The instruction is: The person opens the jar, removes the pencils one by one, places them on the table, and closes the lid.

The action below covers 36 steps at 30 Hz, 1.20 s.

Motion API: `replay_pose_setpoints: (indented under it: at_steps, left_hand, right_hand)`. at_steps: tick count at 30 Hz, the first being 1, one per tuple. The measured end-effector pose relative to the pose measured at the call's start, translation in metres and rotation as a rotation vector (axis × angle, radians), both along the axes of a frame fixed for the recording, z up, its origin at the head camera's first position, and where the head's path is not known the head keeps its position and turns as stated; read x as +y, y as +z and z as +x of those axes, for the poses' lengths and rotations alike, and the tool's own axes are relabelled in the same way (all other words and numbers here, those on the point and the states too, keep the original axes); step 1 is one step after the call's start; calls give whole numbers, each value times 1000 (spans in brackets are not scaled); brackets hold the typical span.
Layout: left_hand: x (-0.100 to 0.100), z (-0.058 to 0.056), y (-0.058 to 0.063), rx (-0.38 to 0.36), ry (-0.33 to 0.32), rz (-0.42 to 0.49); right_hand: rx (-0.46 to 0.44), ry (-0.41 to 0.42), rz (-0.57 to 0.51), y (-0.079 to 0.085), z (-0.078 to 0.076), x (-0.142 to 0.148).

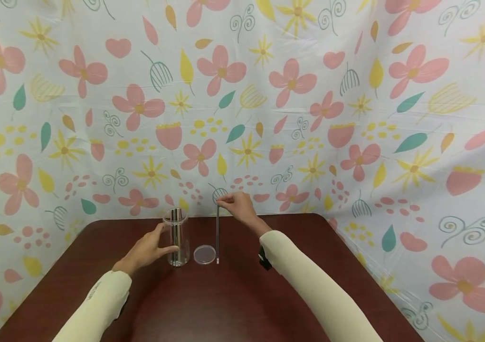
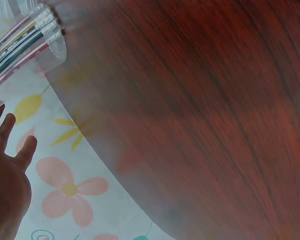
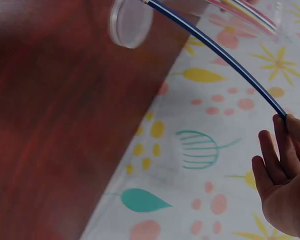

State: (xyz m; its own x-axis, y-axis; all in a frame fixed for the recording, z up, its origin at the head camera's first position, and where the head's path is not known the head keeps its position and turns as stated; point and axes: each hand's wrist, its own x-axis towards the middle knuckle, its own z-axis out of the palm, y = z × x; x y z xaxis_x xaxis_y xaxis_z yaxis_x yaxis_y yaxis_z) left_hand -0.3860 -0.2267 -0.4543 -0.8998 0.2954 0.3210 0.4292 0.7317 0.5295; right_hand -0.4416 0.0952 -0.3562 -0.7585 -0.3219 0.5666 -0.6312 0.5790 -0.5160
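A clear jar [image 1: 185, 242] stands upright on the table, with several striped pencils [image 2: 20, 42] in it, their white-capped ends at its base. My left hand [image 1: 146, 249] holds the jar from the left, thumb across its front and fingers along its far side. In the left wrist view, two spread fingertips show near the jar wall. My right hand [image 1: 239, 208] pinches the upper end of a slim dark blue pencil [image 3: 217, 48] between thumb and fingertips. That pencil hangs upright to the right of the jar, its pale lower end close over the table.
Between the jar and the blue pencil, a round clear lid [image 1: 204, 254] lies flat on the dark reddish-brown table [image 1: 208, 304]. Behind the table's far edge hangs a white curtain [image 1: 242, 109] printed with flowers, and it also runs down both sides.
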Motion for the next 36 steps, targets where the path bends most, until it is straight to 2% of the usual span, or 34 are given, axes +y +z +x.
replay_pose_setpoints:
  at_steps: [9, 24, 31, 36]
  left_hand:
    - [-1, 0, 2, -29, 10, 11]
    - [-2, -2, 4, -22, 16, 10]
    - [0, -3, 1, -39, 21, 11]
    - [1, -1, 3, -52, 33, 18]
  right_hand:
    - [-47, 32, 26, -34, 2, 0]
    - [2, -79, -85, -89, -22, -3]
    - [-76, -143, -23, -120, -26, -9]
    - [-115, -167, 14, -134, -24, -14]
